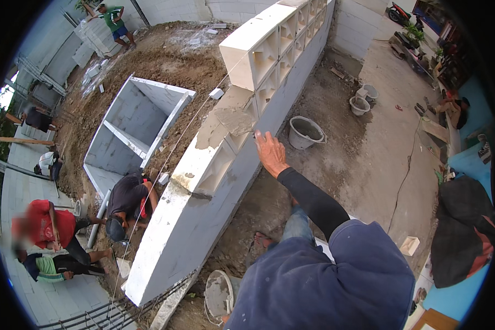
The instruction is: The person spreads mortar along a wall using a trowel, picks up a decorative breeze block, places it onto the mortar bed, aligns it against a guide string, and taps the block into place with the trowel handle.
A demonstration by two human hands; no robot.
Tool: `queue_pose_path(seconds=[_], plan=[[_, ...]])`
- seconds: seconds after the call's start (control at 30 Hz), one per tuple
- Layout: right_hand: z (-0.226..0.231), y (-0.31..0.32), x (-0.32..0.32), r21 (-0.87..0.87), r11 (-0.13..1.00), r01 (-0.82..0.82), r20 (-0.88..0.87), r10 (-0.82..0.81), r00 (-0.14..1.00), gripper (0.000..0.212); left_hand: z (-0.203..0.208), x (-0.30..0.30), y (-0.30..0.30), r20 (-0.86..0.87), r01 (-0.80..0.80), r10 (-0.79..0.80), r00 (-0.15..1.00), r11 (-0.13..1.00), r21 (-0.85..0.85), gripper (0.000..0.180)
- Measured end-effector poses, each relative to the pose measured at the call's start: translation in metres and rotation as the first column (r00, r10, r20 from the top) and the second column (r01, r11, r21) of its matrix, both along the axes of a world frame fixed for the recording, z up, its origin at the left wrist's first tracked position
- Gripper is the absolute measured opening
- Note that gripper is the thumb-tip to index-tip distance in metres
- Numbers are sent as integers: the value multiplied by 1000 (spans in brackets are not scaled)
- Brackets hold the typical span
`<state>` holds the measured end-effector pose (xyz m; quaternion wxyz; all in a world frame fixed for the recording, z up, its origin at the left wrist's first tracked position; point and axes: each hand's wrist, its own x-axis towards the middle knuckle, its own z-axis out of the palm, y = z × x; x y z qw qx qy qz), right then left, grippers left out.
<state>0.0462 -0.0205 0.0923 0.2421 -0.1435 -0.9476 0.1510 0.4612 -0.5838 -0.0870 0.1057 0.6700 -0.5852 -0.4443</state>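
Observation:
My right hand (270, 154) reaches over the block wall (187, 242). Its fingers are closed around what looks like a trowel (235, 120), its flat blade grey with mortar and lying on the wall top; the handle is hidden by the hand. Wet mortar (210, 133) is spread there, beside hollow patterned vent blocks (267, 85) set in a row. A taut string line runs along the wall. At the lower edge, a sliver of skin, perhaps my left hand (225, 318), shows against a mortar-smeared bucket (219, 294); its fingers are mostly hidden.
Right of the wall stand a bucket of mortar (307, 133) and smaller buckets (359, 105). Beyond the wall a person in a cap (127, 206) bends low beside a block-lined pit (124, 137). Other people are farther left. Steel bars (148, 304) lie near the wall's near end.

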Motion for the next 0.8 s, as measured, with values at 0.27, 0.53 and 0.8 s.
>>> queue_pose_path(seconds=[0.27,0.53,0.8], plan=[[-49,45,143,-333,943,6,-46,-22,999,34,9,-6,4,-58,-29,30,998,999,15,58],[19,206,46,-849,468,247,394,248,885,41,32,-7,31,-252,-153,169,953,985,80,58],[40,305,-72,-640,765,69,589,431,683,44,98,-56,141,-340,-129,164,926,984,124,56]])
